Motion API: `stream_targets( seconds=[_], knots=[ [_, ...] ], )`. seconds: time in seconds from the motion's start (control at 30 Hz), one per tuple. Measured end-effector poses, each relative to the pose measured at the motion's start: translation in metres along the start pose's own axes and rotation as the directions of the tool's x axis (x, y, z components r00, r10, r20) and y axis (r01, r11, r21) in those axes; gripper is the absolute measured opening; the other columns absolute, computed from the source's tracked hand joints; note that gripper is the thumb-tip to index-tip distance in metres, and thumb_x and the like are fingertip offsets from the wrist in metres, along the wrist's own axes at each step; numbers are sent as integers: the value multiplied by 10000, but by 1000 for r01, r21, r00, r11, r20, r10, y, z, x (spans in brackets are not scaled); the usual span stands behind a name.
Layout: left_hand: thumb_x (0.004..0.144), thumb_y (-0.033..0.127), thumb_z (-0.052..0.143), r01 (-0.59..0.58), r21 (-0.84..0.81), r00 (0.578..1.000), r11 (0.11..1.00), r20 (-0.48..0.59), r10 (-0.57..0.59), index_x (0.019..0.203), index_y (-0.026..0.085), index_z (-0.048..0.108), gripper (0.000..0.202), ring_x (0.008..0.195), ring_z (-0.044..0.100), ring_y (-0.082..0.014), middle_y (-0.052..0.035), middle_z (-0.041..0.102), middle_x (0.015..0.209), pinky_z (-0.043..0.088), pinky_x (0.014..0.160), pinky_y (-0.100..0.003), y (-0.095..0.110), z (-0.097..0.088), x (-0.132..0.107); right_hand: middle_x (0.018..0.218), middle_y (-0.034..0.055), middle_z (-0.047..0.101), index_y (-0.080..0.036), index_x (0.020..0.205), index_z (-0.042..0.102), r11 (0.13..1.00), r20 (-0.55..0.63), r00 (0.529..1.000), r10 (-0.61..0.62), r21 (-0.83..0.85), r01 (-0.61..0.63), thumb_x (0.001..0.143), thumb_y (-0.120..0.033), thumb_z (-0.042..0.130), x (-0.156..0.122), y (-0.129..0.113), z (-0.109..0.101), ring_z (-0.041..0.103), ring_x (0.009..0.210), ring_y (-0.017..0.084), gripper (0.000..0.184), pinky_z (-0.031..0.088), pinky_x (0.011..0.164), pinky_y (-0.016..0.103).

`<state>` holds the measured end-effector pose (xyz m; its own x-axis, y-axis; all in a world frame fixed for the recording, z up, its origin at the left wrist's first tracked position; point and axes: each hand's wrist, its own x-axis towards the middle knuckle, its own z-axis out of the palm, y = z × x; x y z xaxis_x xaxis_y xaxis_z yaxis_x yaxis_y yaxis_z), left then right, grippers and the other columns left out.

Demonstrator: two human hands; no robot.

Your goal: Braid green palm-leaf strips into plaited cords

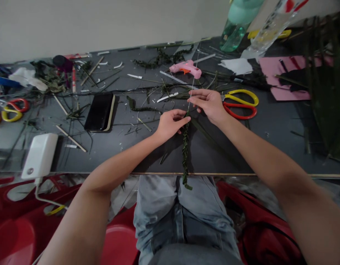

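Surface [277,125], dark. Left hand [172,125], grip pinched at upper end of green braid [185,145]. Right hand [210,105], grip pinched on thin wire [192,86]. Braid overhangs front edge, plaited below left grip. Leaf strip [207,134], loose alongside, seemingly unworked.

Craft workspace, glue gun [187,69], scissors [241,103]

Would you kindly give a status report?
Left hand pinching dark-green braided leaf strand. Right hand on thin pale wire above it. Red-and-yellow-handled scissors beside right hand.
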<state>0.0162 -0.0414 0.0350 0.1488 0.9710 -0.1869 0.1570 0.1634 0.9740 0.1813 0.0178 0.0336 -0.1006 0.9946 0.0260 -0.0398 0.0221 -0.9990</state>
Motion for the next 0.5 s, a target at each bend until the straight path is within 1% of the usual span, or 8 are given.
stream_targets(
  seconds=[0.23,0.33,0.4,0.43,0.47,0.5],
  knots=[
    [778,215,751,-18,23,1000,1000,8,18,926,141,718,169,538,561,-67,-11,694,733,457,405,-163,0,-1,0,743,8,737,-219,866,742,999,-21,1000,-17,51,18,707,-231,811,2,4,0,556,536,97,174,383,390,194],
    [774,225,758,-17,15,1000,1000,3,17,934,142,717,185,543,567,-66,-10,706,749,461,407,-160,0,0,0,727,17,738,-207,847,747,999,-35,999,17,37,-16,746,-239,785,2,5,1,595,552,105,112,411,399,192],
    [774,221,761,-8,11,1000,1000,-10,8,944,143,717,193,534,562,-61,-6,705,747,460,407,-157,0,0,0,724,41,736,-187,802,741,998,-37,997,68,-14,-68,785,-249,759,3,4,0,629,565,121,67,426,405,202],
    [775,214,760,-2,7,1000,1000,-16,2,947,140,715,193,527,556,-58,-4,703,744,459,404,-157,0,0,0,713,53,731,-177,772,734,994,-41,996,83,-65,-86,803,-257,748,3,2,-2,634,556,130,88,428,405,212],
    [777,206,759,3,2,1000,1000,-21,-3,948,135,714,190,520,550,-56,-3,699,740,460,400,-158,1,0,0,694,60,721,-170,746,727,988,-49,996,76,-130,-82,817,-266,741,4,0,-5,628,537,134,120,430,407,224],
    [780,198,757,6,-3,1000,1000,-24,-6,946,129,712,186,513,544,-55,-3,693,733,460,395,-160,1,0,0,676,62,710,-170,733,724,978,-59,997,42,-201,-53,822,-273,741,3,-3,-9,616,518,135,138,436,415,238]
  ],
)
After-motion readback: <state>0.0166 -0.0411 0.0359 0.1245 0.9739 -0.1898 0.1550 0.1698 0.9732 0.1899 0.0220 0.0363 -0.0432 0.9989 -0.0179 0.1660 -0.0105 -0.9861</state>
